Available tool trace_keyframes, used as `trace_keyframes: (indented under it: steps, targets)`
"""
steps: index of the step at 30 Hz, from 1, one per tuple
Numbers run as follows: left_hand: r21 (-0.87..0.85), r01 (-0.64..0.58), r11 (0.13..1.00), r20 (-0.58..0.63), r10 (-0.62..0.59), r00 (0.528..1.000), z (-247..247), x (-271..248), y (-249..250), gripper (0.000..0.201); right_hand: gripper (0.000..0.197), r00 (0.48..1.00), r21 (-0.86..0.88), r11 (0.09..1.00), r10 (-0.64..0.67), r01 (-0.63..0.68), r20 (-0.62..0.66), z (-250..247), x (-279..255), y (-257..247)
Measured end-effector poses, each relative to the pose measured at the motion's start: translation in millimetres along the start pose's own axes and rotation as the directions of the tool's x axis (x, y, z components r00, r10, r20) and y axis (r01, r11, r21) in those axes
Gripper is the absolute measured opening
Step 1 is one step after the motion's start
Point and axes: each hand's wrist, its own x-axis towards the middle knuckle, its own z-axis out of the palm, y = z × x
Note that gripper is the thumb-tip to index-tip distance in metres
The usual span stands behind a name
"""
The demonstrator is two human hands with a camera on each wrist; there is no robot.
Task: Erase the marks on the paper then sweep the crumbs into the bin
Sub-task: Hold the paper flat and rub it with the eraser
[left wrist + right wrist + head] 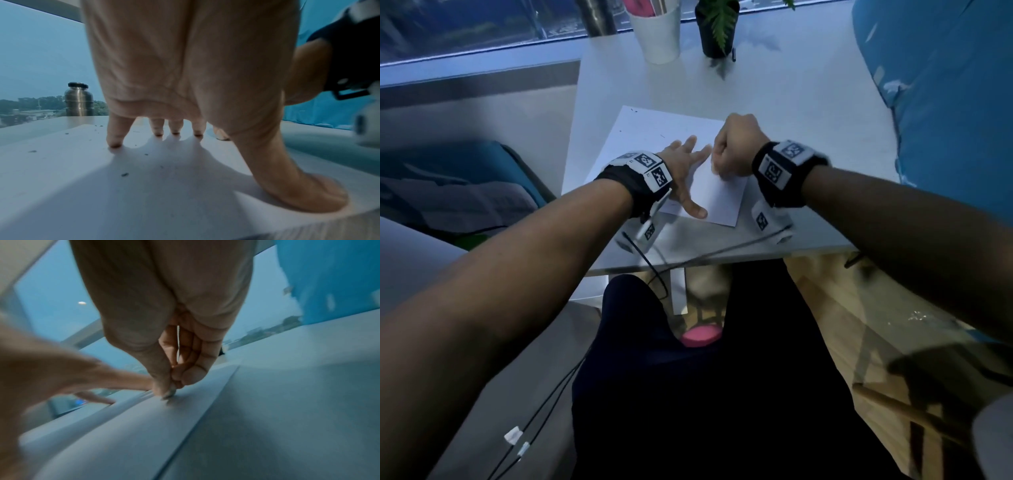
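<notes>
A white sheet of paper (650,137) lies on the white table (808,113). My left hand (685,171) presses flat on the sheet with fingers spread and the thumb near its front edge. In the left wrist view the fingertips (115,144) touch the paper (144,186), and small dark crumbs (124,174) lie scattered around them. My right hand (732,147) is curled just right of the left fingers. In the right wrist view the right hand (170,353) pinches a small greyish eraser (169,394), whose tip touches the paper (144,426). Most of the eraser is hidden.
At the table's far edge stand a white cup (655,31), a potted plant (717,31) and a steel bottle (79,100). A large blue cushion (945,102) borders the table on the right. A pink object (700,335) sits on the floor under the table.
</notes>
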Motion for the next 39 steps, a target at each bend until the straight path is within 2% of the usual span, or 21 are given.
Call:
trace_keyframes:
  steps: [1,2,3,4,6,8,9,11,12,16,20,22,24,25,26,31,33,35,36,37,39]
  targets:
    - [-0.002,-0.004,1.0,-0.004,0.004,1.0,-0.4,-0.2,-1.0,0.136,0.03,0.994,-0.062,0.998,-0.026,0.033,0.104,3.9,-10.9,-10.2]
    - [-0.002,-0.007,1.0,-0.009,0.007,1.0,-0.3,-0.6,-1.7,0.136,0.028,0.979,-0.089,0.989,-0.103,0.12,0.176,9.7,-19.6,-15.1]
    - [0.0,-0.008,1.0,-0.01,0.008,1.0,-0.5,-1.3,-2.4,0.135,0.024,0.97,-0.109,0.985,-0.107,0.134,0.22,10.4,-26.3,-15.9]
    - [0.0,-0.008,1.0,-0.007,0.008,1.0,-0.2,-1.9,-2.2,0.135,0.021,0.978,-0.109,0.988,-0.086,0.108,0.191,4.4,-26.9,-12.8]
    - [0.008,-0.003,1.0,-0.008,0.003,1.0,-0.3,-2.1,0.1,0.135,0.023,0.997,-0.023,0.999,0.035,-0.033,0.064,-8.5,-1.7,-0.7]
    - [0.007,-0.001,1.0,-0.008,0.001,1.0,-0.5,-3.5,1.8,0.134,0.021,0.999,0.006,0.999,0.038,-0.037,-0.02,-7.2,5.4,4.8]
    - [0.009,-0.003,1.0,-0.01,0.003,1.0,-1.3,-4.2,1.6,0.134,0.018,1.0,-0.028,1.0,0.007,-0.007,-0.005,-3.2,-0.4,-1.7]
    - [0.019,-0.011,1.0,-0.011,0.011,1.0,-1.7,-5.4,1.4,0.133,0.019,0.989,-0.111,0.989,-0.079,0.093,0.129,8.4,-19.9,-10.9]
    - [0.022,-0.013,1.0,-0.011,0.013,1.0,-1.6,-5.5,0.5,0.133,0.021,0.984,-0.113,0.989,-0.082,0.1,0.156,8.6,-23.8,-9.2]
    - [0.013,-0.003,1.0,0.002,0.003,1.0,-2.0,-4.5,3.7,0.134,0.024,0.997,-0.006,0.997,0.072,-0.072,0.03,-9.3,3.5,5.1]
    - [0.014,-0.011,1.0,0.014,0.011,1.0,-3.6,-5.2,0.7,0.132,0.026,0.989,-0.122,0.991,-0.046,0.063,0.141,4.4,-21.2,-19.5]
    - [0.021,-0.012,1.0,0.028,0.011,1.0,-2.9,-6.4,1.1,0.132,0.015,0.992,-0.094,0.996,0.018,-0.006,0.121,-1.3,-16.7,-12.0]
    - [0.03,-0.016,0.999,0.024,0.015,1.0,-2.2,-4.6,3.6,0.133,0.019,0.99,0.02,0.99,0.137,-0.137,-0.027,-12.2,8.5,3.2]
    - [0.022,-0.018,1.0,0.025,0.017,1.0,-0.8,-4.6,3.6,0.133,0.02,0.983,0.057,0.983,0.177,-0.174,-0.054,-17.8,15.4,8.2]
    - [0.004,-0.023,1.0,0.017,0.023,1.0,0.2,-4.3,1.3,0.133,0.021,0.98,0.078,0.98,0.189,-0.185,-0.056,-21.9,20.1,11.9]
    - [-0.062,-0.085,0.994,-0.042,0.083,0.996,24.8,-1.6,-24.7,0.121,0.024,0.961,0.098,0.96,0.252,-0.263,0.117,-23.0,13.2,24.7]
    - [-0.031,-0.035,0.999,-0.045,0.034,0.998,28.6,0.4,-34.3,0.114,0.018,0.961,0.109,0.957,0.256,-0.267,0.108,-23.2,15.0,22.9]
    - [0.026,0.051,0.998,-0.102,-0.048,0.994,26.4,0.0,-36.6,0.106,0.016,0.969,0.088,0.967,0.23,-0.238,0.096,-23.1,14.7,20.1]
    - [0.053,0.05,0.997,-0.152,-0.041,0.987,25.4,-2.1,-33.4,0.104,0.016,0.972,0.079,0.971,0.217,-0.224,0.091,-23.0,15.4,20.8]
    - [0.074,-0.013,0.997,-0.195,0.027,0.98,25.5,-5.1,-27.1,0.101,0.016,0.973,0.077,0.972,0.215,-0.222,0.087,-22.6,15.8,21.6]
    - [0.072,-0.258,0.964,-0.193,0.267,0.944,29.6,-14.7,-6.7,0.094,0.014,0.974,0.096,0.971,0.213,-0.221,0.082,-21.2,17.2,23.0]
